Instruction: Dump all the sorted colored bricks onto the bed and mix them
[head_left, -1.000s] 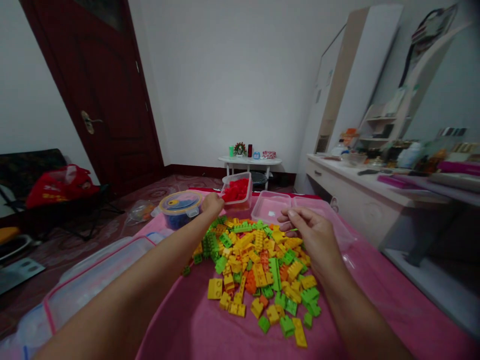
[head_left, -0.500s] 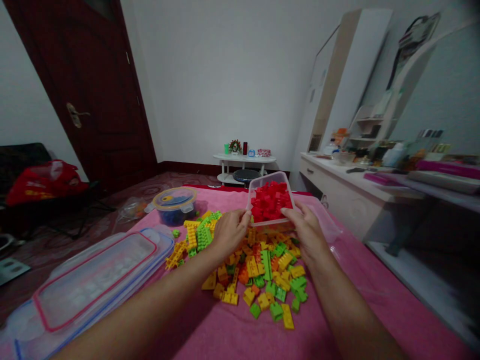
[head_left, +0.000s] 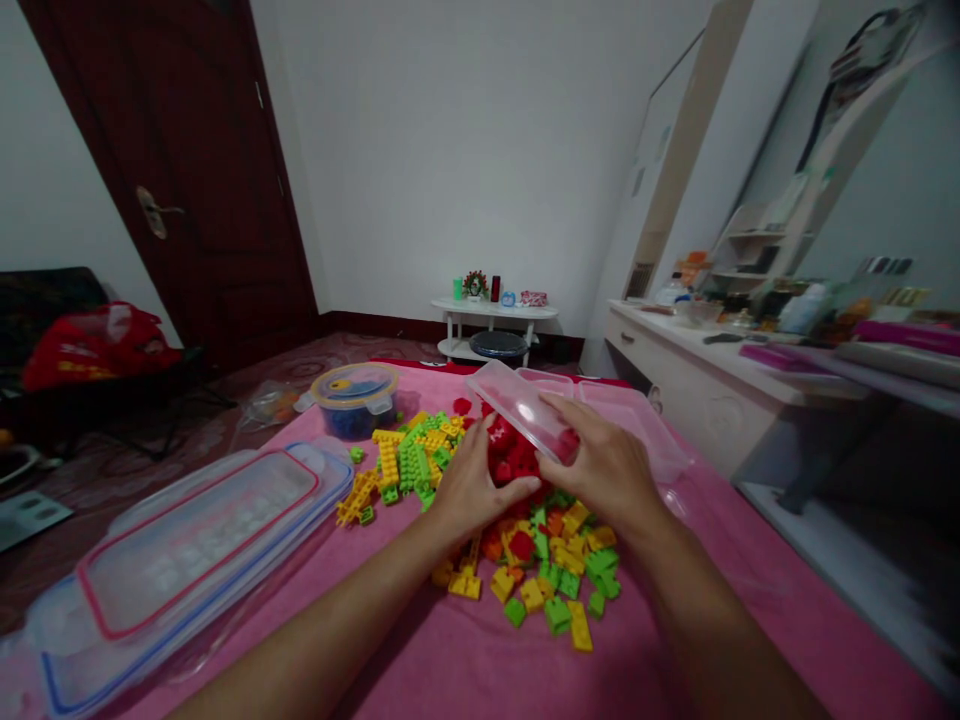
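Observation:
My right hand (head_left: 600, 460) grips a clear plastic box (head_left: 517, 400), which is tipped over above the pile. Red toy building blocks (head_left: 514, 458) tumble out beneath it, and a few lie scattered around. My left hand (head_left: 474, 488) is beside the falling red blocks, thumb and fingers apart, holding nothing. Under and around both hands spreads a heap of yellow, green and orange building blocks (head_left: 566, 545) on the pink cloth (head_left: 360, 630). Part of the heap is hidden by my hands.
Stacked clear lids (head_left: 202, 540) with red and blue seals lie at the left. A round lidded container (head_left: 356, 405) with dark blue contents stands behind the heap. Clear plastic trays (head_left: 634, 425) sit at the back right. A white dressing table (head_left: 675, 350) runs along the right.
The box of red blocks has been turned over, and its blocks have spilled onto the heap. My left hand has let go of the box; my right hand still holds it.

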